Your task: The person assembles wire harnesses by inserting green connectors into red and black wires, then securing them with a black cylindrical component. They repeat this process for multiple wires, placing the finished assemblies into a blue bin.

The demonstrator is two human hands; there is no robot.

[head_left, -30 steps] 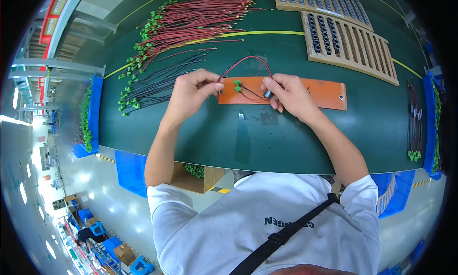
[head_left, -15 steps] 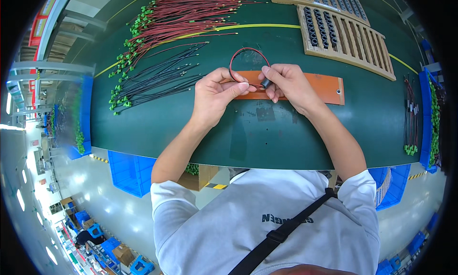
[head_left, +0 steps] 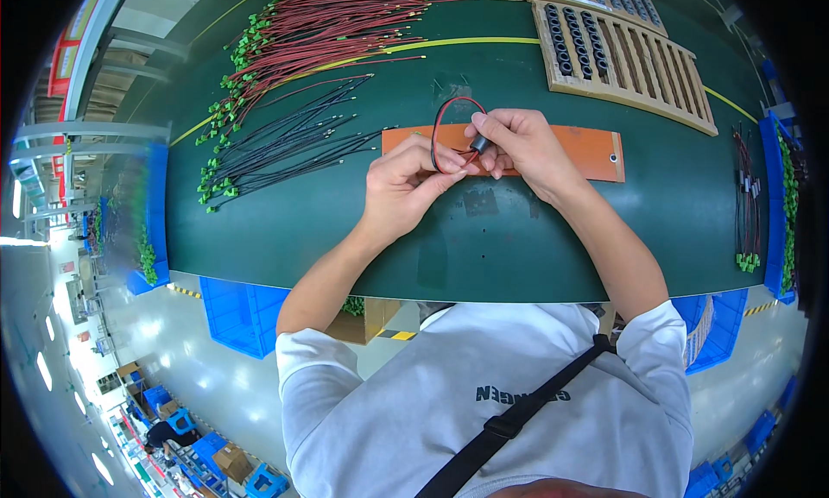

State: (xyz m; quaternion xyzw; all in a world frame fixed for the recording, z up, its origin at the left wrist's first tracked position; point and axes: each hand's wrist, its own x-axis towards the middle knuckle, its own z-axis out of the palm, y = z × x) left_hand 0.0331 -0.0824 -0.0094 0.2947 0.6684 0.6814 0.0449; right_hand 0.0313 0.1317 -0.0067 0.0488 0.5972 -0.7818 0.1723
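The black cylinder [head_left: 480,144] was pinched by the right hand [head_left: 515,144] and the looped wires [head_left: 458,98] by the left hand [head_left: 410,177], well inside the near edge of the tabletop [head_left: 535,261]. By too tight drawing, the wires could perhaps be kinked.

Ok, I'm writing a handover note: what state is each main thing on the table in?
Thin red-and-black wires, bent into a loop
Small dark cylinder, held
Left hand, pinching the wires
Right hand, pinching the cylinder
Long orange board, flat, partly hidden
Nearer slatted wooden rack, partly filled
Green-ended long red wires, spread out
Green-ended long black wires, spread out
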